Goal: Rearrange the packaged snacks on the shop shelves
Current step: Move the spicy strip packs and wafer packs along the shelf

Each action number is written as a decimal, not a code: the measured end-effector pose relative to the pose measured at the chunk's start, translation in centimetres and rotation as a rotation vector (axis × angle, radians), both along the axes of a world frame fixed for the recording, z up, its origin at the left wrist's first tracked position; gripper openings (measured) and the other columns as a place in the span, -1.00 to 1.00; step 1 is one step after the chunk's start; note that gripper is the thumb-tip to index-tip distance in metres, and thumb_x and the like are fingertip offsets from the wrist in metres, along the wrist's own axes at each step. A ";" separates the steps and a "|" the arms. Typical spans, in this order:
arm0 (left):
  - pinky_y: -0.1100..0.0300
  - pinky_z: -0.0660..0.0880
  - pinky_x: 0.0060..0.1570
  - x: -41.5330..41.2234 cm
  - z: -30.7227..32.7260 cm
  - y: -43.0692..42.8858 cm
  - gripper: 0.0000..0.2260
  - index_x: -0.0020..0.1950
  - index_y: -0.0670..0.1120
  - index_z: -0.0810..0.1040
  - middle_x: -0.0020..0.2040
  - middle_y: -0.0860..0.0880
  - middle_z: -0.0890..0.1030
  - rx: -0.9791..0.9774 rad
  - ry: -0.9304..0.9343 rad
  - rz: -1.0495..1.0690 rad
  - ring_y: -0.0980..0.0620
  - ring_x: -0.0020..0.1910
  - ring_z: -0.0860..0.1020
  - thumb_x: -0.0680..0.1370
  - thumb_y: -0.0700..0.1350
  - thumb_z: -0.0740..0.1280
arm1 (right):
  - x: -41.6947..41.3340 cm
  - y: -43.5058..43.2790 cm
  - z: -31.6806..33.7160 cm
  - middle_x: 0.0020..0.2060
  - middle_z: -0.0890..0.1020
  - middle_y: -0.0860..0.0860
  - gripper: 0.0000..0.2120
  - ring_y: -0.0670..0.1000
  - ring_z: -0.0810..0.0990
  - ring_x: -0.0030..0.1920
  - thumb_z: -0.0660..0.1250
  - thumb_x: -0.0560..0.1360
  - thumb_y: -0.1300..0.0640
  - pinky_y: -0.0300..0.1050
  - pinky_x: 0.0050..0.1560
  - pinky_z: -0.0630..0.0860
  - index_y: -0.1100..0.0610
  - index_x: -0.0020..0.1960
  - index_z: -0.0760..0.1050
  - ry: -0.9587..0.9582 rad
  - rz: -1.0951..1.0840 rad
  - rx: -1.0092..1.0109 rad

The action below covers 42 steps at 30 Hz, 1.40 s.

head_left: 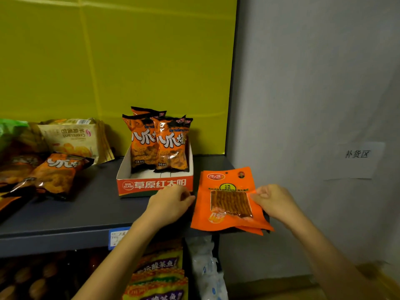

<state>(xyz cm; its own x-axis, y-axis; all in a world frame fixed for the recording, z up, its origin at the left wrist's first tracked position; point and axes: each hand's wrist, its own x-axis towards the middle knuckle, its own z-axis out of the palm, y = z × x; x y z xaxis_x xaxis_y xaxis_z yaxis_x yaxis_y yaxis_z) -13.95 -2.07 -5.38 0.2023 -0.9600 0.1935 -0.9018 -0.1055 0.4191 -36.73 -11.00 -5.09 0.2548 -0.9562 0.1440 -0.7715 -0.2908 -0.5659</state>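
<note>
We see the flat orange plastic snack packet with a clear window [229,200] lying at the right end of the dark grey shelf [86,211], atop another like it. The right hand [275,202] pinches its right edge. The left hand [171,202], fingers curled, touches its left edge; we cannot tell whether it grips. Just beside stands the red-and-white cardboard display box [154,185] of orange crisp bags [158,144].

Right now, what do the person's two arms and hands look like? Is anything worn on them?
Both forearms are bare as far as the picture shows: no sleeves, gloves or watch. The left hand and the right hand show no rings or markings that I can make out. The fingers look bare, though the picture is too soft to judge the nails.
</note>
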 end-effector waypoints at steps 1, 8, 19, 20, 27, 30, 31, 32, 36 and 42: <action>0.00 0.51 0.03 -0.5 0.0 0.0 -0.74 0.05 -0.02 0.58 0.03 0.00 0.62 0.004 0.021 0.007 -0.01 0.03 0.56 0.56 0.09 0.19 | -0.1 -0.1 -0.3 -0.32 0.53 0.22 -0.77 0.26 0.57 -0.14 0.23 0.53 0.13 -0.10 -0.24 0.33 0.23 -0.25 0.47 -0.030 0.004 0.002; 0.14 0.44 -0.06 -2.5 0.3 -0.7 -0.76 0.06 -0.13 0.59 0.06 -0.08 0.62 0.017 0.141 0.018 -0.01 0.00 0.56 0.55 -0.01 0.26 | -0.7 0.0 -0.7 -0.05 0.62 0.12 -0.90 0.10 0.56 -0.06 0.18 0.58 0.14 -0.14 -0.10 0.41 0.14 -0.03 0.44 -0.214 -0.027 -0.022; 0.32 0.45 -0.35 -4.4 1.9 1.3 -0.92 -0.08 -0.06 0.36 -0.19 -0.01 0.52 -0.075 0.694 0.043 0.10 -0.28 0.51 0.61 -0.16 0.14 | -7.9 -1.2 -1.4 -0.03 0.61 0.27 -0.82 0.16 0.61 -0.26 0.20 0.58 0.15 -0.06 -0.27 0.55 0.01 -0.20 0.40 -0.620 -0.138 0.032; 0.34 0.47 -0.39 -4.9 2.2 1.8 -0.91 -0.07 -0.06 0.37 -0.19 -0.02 0.53 -0.085 0.765 0.029 0.10 -0.30 0.53 0.62 -0.18 0.14 | -8.6 -1.1 -1.3 -0.09 0.61 0.22 -0.83 0.04 0.62 -0.36 0.21 0.58 0.15 -0.18 -0.39 0.53 0.03 -0.19 0.40 -0.667 -0.117 0.048; 0.27 0.54 -0.37 -3.4 3.4 8.0 -0.89 -0.01 -0.03 0.44 -0.10 -0.07 0.57 -0.434 0.959 0.142 0.03 -0.25 0.56 0.62 -0.18 0.14 | -8.4 1.3 1.6 -0.17 0.64 0.06 -0.72 0.01 0.63 -0.36 0.25 0.50 -0.11 -0.30 -0.57 0.49 0.05 0.08 0.45 -0.907 0.118 0.158; 0.22 0.56 -0.32 -0.6 3.6 12.4 -0.86 -0.05 -0.02 0.44 -0.10 -0.08 0.57 -0.554 0.975 0.262 0.03 -0.25 0.58 0.62 -0.20 0.13 | -5.0 2.3 2.1 -0.10 0.60 0.06 -0.85 0.02 0.60 -0.22 0.17 0.59 0.04 -0.27 -0.50 0.55 0.04 0.10 0.42 -0.935 0.199 0.240; 0.26 0.55 -0.37 0.5 3.5 14.0 -0.85 -0.06 -0.03 0.45 -0.12 -0.08 0.57 -0.592 0.987 0.305 0.07 -0.31 0.59 0.62 -0.21 0.13 | -3.4 2.8 2.1 -0.10 0.61 0.05 -0.89 0.01 0.62 -0.22 0.16 0.59 0.06 -0.27 -0.47 0.58 0.04 0.04 0.44 -0.945 0.241 0.267; 0.30 0.53 -0.44 1.5 3.4 15.6 -0.84 -0.07 -0.05 0.45 -0.15 -0.10 0.56 -0.636 1.005 0.344 0.11 -0.39 0.59 0.61 -0.23 0.12 | -1.8 3.5 2.1 -0.10 0.62 0.05 -0.89 -0.01 0.64 -0.25 0.16 0.59 0.09 -0.25 -0.42 0.60 0.03 -0.03 0.46 -0.967 0.288 0.293; 0.36 0.49 -0.54 5.1 2.5 22.4 -0.85 -0.02 -0.08 0.45 -0.18 -0.15 0.56 -0.738 1.057 0.509 0.17 -0.52 0.58 0.62 -0.24 0.10 | 4.8 5.8 1.9 -0.11 0.64 0.05 -0.86 -0.05 0.66 -0.25 0.16 0.59 0.11 -0.18 -0.33 0.57 0.00 -0.08 0.48 -0.941 0.427 0.356; 0.38 0.42 -0.61 10.5 0.5 33.4 -0.85 0.13 -0.16 0.40 -0.21 -0.15 0.52 -0.835 0.924 0.771 0.20 -0.61 0.51 0.62 -0.25 0.09 | 15.8 12.3 2.3 0.03 0.59 0.07 -0.74 0.01 0.58 -0.07 0.14 0.60 0.06 -0.12 -0.16 0.52 0.10 0.24 0.43 -0.815 0.553 0.419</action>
<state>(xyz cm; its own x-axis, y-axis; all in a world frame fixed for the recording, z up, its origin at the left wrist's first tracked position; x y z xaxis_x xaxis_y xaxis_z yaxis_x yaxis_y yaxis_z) -3.42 31.37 -4.87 0.9608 -0.2355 0.1465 -0.1179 0.1314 0.9843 -20.90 1.29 -2.78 0.6430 -0.7503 0.1536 0.0638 -0.1474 -0.9870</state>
